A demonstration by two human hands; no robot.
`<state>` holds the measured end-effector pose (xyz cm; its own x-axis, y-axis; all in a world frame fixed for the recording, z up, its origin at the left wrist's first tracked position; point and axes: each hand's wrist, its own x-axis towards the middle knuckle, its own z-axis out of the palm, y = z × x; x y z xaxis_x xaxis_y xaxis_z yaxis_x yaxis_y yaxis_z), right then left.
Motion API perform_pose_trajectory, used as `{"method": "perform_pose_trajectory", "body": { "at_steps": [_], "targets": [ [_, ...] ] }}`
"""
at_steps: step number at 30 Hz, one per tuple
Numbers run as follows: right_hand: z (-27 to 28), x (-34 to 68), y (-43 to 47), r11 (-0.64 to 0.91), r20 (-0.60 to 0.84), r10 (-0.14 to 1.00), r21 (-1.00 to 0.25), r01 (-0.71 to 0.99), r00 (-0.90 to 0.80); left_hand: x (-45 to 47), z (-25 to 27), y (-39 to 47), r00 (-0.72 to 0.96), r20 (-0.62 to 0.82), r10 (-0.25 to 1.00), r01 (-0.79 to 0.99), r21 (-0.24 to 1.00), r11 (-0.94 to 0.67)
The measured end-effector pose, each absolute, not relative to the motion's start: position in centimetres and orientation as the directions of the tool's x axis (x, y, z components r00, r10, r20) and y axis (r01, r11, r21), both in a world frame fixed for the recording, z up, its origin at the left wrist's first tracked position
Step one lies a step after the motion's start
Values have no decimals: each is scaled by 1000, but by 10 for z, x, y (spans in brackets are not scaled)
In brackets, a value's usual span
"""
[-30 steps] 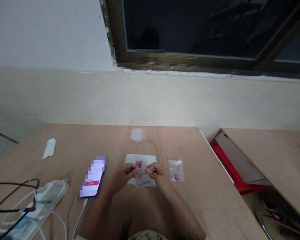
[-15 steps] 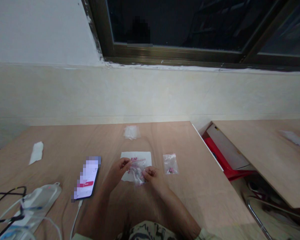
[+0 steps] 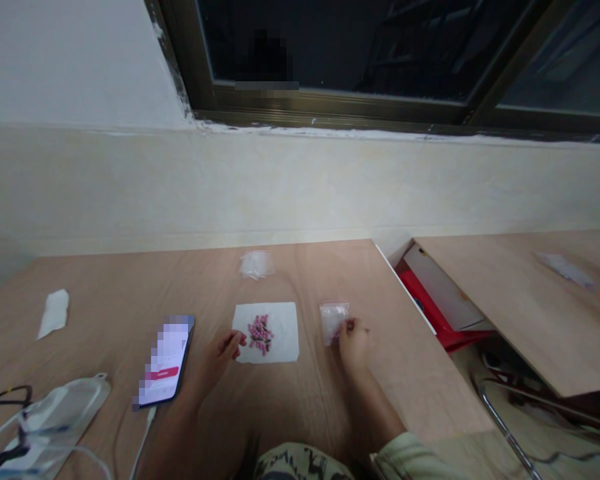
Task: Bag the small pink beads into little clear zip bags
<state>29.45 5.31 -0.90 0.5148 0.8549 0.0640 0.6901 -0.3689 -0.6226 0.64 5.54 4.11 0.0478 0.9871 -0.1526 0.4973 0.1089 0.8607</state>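
A white sheet of paper [image 3: 285, 347] lies in front of me with a cluster of small pink beads or flower-like pieces [image 3: 261, 335] on it. Just at the sheet's left edge is my left hand [image 3: 225, 348], its fingers loosely bent and nothing visible in them. To the right of the sheet, my right hand [image 3: 356, 339] has its fingers pinched at the right side of a small clear zip bag [image 3: 333, 317]. Some pink shows in the bag's lower part, partly covered by the fingers. Whether one bag or two lie there, I cannot tell.
Clear plastic bags [image 3: 257, 265] lie at the back of the table. On the left are a phone [image 3: 165, 367] with a white cable, a power strip [image 3: 63, 413] with cords, and a white paper scrap [image 3: 54, 312]. Beyond a gap stands a second table [image 3: 510, 293].
The clear bag held between both hands over the paper has gone from there, uncovering the pink pieces. My right hand has moved right to the bag there; my left has drawn slightly left.
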Motion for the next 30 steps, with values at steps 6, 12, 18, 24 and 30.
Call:
{"method": "perform_pose_trajectory", "body": {
  "at_steps": [6, 12, 18, 24, 30],
  "targets": [
    [7, 281, 52, -496, 232, 762, -393, 774, 605, 4, 38, 49, 11, -161, 987, 448, 883, 139],
    [17, 243, 85, -179, 212, 926, -483, 857, 313, 3, 31, 53, 23, -171, 985, 419, 896, 145],
    [28, 178, 152, 39, 91, 996, -408, 912, -2, 0, 33, 63, 37, -201, 979, 395, 903, 170],
    [6, 140, 217, 52, 64, 997, -331, 942, -33, -6, 22, 75, 71, -213, 975, 403, 900, 167],
    [-4, 152, 227, 44, 111, 994, -369, 928, -4, -10, 11, 83, 72, -231, 970, 380, 906, 187]
  ]
}}
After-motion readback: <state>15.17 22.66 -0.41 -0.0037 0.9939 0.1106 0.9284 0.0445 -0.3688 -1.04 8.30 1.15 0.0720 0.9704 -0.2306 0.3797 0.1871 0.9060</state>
